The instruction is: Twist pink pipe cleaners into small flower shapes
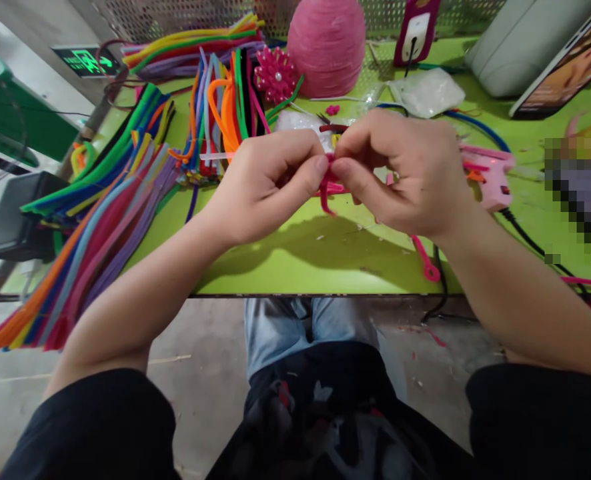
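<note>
Between my two hands, above the green table, is a pink pipe cleaner, its loose end hanging down. My left hand pinches it with thumb and forefinger. From the other side my right hand grips the same piece, fingertips almost touching those of the left. Most of the piece is hidden by the fingers. Scissors with pink-red handles seem to lie partly under my right hand. Behind the hands stand a pink fuzzy dome and a pink looped flower with a pearl-like centre.
Bundles of coloured pipe cleaners cover the table's left side, some overhanging the front edge. A pink glue gun with a black cord lies at right. Farther back are a plastic bag, a power strip and a propped screen.
</note>
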`<state>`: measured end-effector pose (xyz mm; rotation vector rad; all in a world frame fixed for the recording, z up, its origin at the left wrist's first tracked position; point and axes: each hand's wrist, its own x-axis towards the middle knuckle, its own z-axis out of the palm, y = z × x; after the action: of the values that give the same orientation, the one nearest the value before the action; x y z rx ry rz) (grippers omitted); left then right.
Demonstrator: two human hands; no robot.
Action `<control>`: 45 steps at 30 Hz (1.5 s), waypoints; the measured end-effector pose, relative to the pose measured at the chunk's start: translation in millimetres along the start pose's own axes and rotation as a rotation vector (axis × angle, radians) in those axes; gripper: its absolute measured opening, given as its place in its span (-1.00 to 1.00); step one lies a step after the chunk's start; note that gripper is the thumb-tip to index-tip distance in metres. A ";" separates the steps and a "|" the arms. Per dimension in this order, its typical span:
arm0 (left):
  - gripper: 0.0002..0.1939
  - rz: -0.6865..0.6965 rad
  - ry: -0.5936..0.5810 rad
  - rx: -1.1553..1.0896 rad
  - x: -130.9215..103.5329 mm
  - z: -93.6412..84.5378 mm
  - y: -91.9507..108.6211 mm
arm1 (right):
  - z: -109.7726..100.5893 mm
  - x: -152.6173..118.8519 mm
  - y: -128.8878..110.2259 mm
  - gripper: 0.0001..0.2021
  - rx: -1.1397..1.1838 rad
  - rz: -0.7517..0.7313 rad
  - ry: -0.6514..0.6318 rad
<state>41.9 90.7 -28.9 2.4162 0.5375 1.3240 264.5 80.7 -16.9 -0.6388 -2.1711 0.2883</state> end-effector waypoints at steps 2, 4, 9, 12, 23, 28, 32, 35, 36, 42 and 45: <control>-0.65 0.105 0.107 0.127 -0.5 3.6 1.2 | 2.0 0.8 -3.5 -0.75 0.170 0.123 -0.004; -0.74 0.193 0.183 0.191 -0.9 6.5 1.0 | 3.2 1.6 -6.6 -0.70 0.350 0.199 -0.034; -0.86 0.190 0.164 0.213 -4.0 9.2 -0.8 | 3.7 4.9 -13.5 -0.58 0.671 0.340 -0.082; -0.81 0.099 0.195 0.144 -6.0 11.9 3.5 | 3.4 8.2 -15.1 -0.62 0.783 0.450 -0.090; -0.82 0.069 0.086 0.054 -6.2 2.8 -2.9 | -9.0 15.2 -25.6 -0.69 0.594 0.532 -0.096; -0.77 -0.149 0.018 -0.262 -10.5 1.6 -0.7 | -6.8 13.0 -24.7 -0.71 0.721 0.586 -0.124; -0.67 -0.196 0.122 -0.119 -9.0 9.3 13.0 | 7.2 9.4 -13.3 -0.67 0.905 0.519 -0.066; -0.69 -0.090 0.218 0.049 -7.0 18.7 16.2 | 13.4 7.1 -12.9 -0.72 0.967 0.488 -0.026; -0.70 -0.132 0.262 0.064 -6.9 22.0 14.8 | 13.2 6.5 -15.3 -0.74 0.941 0.466 -0.002; -0.54 -0.099 0.284 -0.194 -9.6 29.5 -0.8 | -2.2 1.9 -29.8 -0.85 0.346 0.287 0.014; -0.47 -0.198 0.203 -0.329 -9.2 25.5 -1.5 | -7.4 0.7 -26.0 -0.84 0.055 0.090 0.010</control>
<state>58.8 84.9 -49.3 1.9277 0.5455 1.4506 260.9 59.1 -1.1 -0.7067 -2.1203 0.3907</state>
